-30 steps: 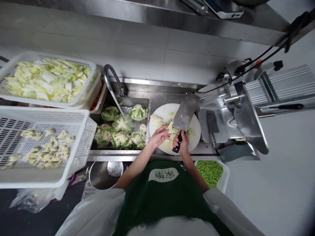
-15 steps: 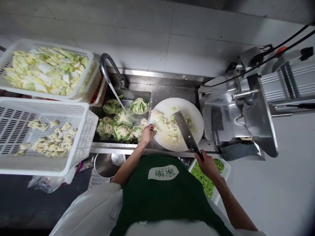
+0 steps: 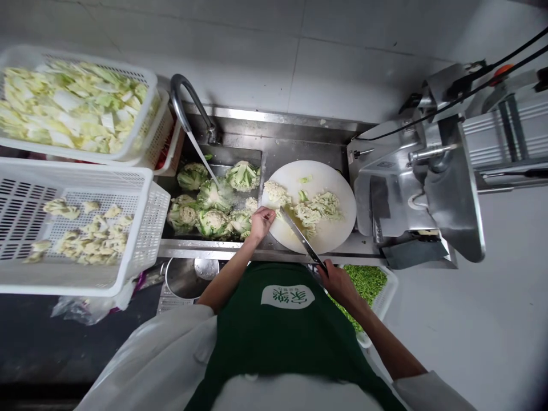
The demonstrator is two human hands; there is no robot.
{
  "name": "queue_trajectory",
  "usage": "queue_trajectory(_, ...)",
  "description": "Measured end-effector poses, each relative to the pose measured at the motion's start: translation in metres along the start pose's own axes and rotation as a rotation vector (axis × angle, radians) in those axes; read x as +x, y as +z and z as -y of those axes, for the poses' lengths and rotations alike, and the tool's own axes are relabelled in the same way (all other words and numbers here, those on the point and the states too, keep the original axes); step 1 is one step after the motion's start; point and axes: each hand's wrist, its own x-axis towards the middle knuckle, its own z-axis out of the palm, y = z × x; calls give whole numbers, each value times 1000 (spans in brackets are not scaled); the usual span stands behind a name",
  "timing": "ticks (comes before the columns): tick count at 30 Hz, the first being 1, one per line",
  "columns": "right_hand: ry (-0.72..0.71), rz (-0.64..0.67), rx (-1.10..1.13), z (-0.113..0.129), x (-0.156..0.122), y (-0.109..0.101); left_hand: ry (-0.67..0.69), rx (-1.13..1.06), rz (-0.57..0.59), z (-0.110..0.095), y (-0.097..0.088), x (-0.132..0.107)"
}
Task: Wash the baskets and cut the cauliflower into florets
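Observation:
My right hand (image 3: 337, 281) is wrapped round the dark handle of a cleaver (image 3: 298, 233). The blade stands edge-down at the left of a round white cutting board (image 3: 314, 242), its tip close to my left fingers. At the board's left rim my left hand (image 3: 261, 224) pinches a small cauliflower piece, mostly hidden by the fingertips. Cut cauliflower (image 3: 326, 205) lies across the board, with a larger chunk of florets (image 3: 277, 193) near its left edge and green leaf scraps beside it.
Whole cauliflowers (image 3: 213, 222) sit in the sink left of the board, under a running faucet (image 3: 188, 97). A white basket (image 3: 148, 228) of florets and another of chopped cabbage (image 3: 72, 108) stand further left. A metal slicer (image 3: 454, 182) is at right; chopped greens (image 3: 363, 285) lie below.
The cleaver has moved left across the board and turned from showing its broad side to nearly edge-on, near my left fingers. My left hand has shifted slightly. The whole view has tilted a little.

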Motion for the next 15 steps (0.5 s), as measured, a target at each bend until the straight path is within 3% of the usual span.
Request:
queue_trajectory(8,36,-66,138,-2,-16,4,26,23,106,-2,-4,4)
queue_trajectory(13,166,-188,296,-13,-38,11,150,117,-120,2,5,26)
queue_trajectory(15,226,-238,330,-16,-44,12,186,150,-97,6,7,50)
